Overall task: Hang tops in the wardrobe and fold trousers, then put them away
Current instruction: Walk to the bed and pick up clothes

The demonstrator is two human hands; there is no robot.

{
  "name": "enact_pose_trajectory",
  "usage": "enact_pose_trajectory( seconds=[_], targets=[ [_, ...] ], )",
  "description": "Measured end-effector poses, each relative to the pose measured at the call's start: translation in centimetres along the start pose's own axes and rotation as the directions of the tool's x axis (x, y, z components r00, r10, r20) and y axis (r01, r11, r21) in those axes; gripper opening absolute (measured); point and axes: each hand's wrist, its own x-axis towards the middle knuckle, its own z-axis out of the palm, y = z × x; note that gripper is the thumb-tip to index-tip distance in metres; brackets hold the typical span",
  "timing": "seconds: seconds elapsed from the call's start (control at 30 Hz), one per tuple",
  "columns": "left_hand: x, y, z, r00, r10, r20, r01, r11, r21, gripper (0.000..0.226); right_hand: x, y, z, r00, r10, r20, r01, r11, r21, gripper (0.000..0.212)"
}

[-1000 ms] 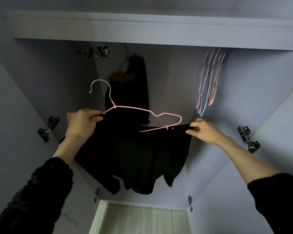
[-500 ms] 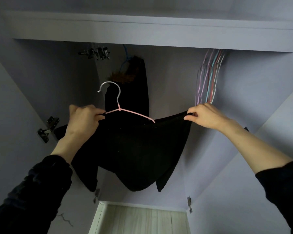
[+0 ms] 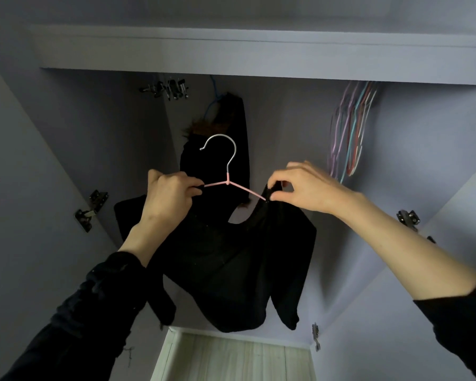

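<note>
Left hand [image 3: 168, 194] grips the left arm of the pink wire hanger with silver hook [image 3: 227, 176] to steady it, right hand [image 3: 304, 188] pinches the black fabric top [image 3: 231, 265] at the neckline, likely seating it on the hanger's right arm, at the open wardrobe

Dim, bluish light; wide-angle bending at edges, dark recess lacking detail.

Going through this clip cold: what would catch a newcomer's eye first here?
Dead centre, a pink hanger with a silver hook is held up in front of the open wardrobe, a black top draped from it. The left hand grips its left arm while the right hand pinches the fabric at the other arm. Upper right, a bunch of coloured empty hangers hangs inside.
</note>
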Motion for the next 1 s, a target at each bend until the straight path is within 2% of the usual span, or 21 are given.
enact_pose_trajectory(
  seconds=[0.1,0.13,0.23,0.33,0.43,0.53,0.6,0.7,0.8,0.9,1.0],
  targets=[
    [0.4,0.0,-0.4,0.998,-0.020,-0.056,0.016,0.998,-0.067,0.015,-0.8,0.4,1.4,0.978,0.153,0.143,-0.188,0.942,0.278,0.058],
    [0.6,0.0,-0.5,0.997,-0.033,-0.067,0.027,0.996,-0.089,0.016,-1.0,0.7,2.0,0.971,0.181,0.157,-0.220,0.933,0.285,0.057],
    [1.0,0.0,-0.7,0.994,-0.060,-0.086,0.047,0.989,-0.142,0.017,-1.4,1.6,3.1,0.963,0.241,0.123,-0.266,0.926,0.268,0.016],
    [1.3,-0.1,-0.4,0.996,-0.058,-0.068,0.047,0.987,-0.153,0.018,-1.7,1.6,3.7,0.961,0.272,0.043,-0.272,0.914,0.302,0.015],
    [0.9,-0.6,0.1,0.996,-0.068,-0.053,0.059,0.987,-0.152,0.018,-1.7,1.4,4.0,0.947,0.313,-0.069,-0.270,0.895,0.355,0.004],
    [-0.2,-2.2,1.0,0.992,-0.118,-0.036,0.116,0.992,-0.045,0.022,-1.9,1.6,3.8,0.932,0.307,-0.193,-0.233,0.915,0.330,0.014],
    [-1.0,-3.9,1.4,0.976,-0.215,0.021,0.215,0.976,0.019,0.031,-2.5,2.0,3.4,0.930,0.299,-0.213,-0.232,0.928,0.291,0.017],
    [-1.9,-6.2,1.9,0.911,-0.367,0.187,0.354,0.930,0.099,0.048,-3.4,3.0,2.9,0.922,0.315,-0.225,-0.243,0.923,0.297,0.016],
    [-2.4,-6.7,2.4,0.842,-0.422,0.337,0.403,0.906,0.130,0.059,-4.1,3.8,2.5,0.904,0.361,-0.228,-0.267,0.895,0.358,0.015],
    [-2.3,-6.5,2.4,0.862,-0.396,0.318,0.399,0.915,0.057,0.058,-4.3,4.2,1.9,0.899,0.378,-0.219,-0.275,0.879,0.389,0.015],
    [-1.7,-6.2,2.0,0.891,-0.411,0.194,0.418,0.909,0.007,0.038,-4.6,4.7,1.4,0.879,0.413,-0.240,-0.293,0.862,0.413,0.016]
  ],
)
